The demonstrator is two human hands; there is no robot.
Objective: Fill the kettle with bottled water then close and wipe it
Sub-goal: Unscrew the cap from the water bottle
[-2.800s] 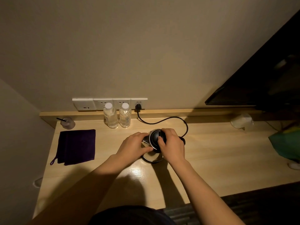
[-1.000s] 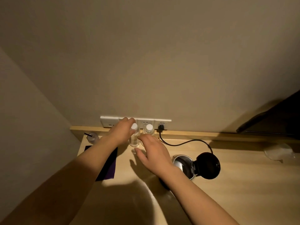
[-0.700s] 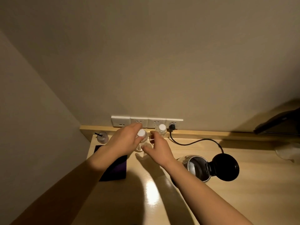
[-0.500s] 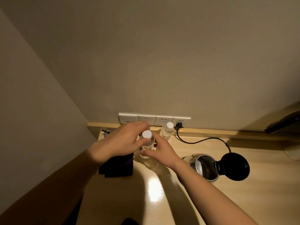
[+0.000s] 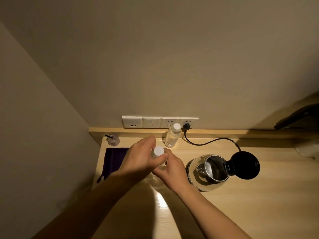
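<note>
A side wall bounds the wooden desk (image 5: 259, 204) on the left, where a dark purple cloth (image 5: 113, 161) lies flat. The left hand (image 5: 138, 161) pinches the white cap (image 5: 158, 151) of a clear water bottle (image 5: 161, 167); the right hand (image 5: 174, 171) grips its body. Rightward stands the steel kettle (image 5: 209, 169), its round black lid (image 5: 245, 165) flipped open. The near desk is bare.

Glossy pale wood desk (image 5: 241, 204), shiny metal kettle (image 5: 209, 169) — matt black plastic lid (image 5: 245, 165), clear plastic bottle (image 5: 158, 163), purple cloth (image 5: 113, 161).

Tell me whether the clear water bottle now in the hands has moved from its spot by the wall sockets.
Yes. The clear water bottle has come forward, away from the white wall sockets, leaving the second bottle there.
</note>
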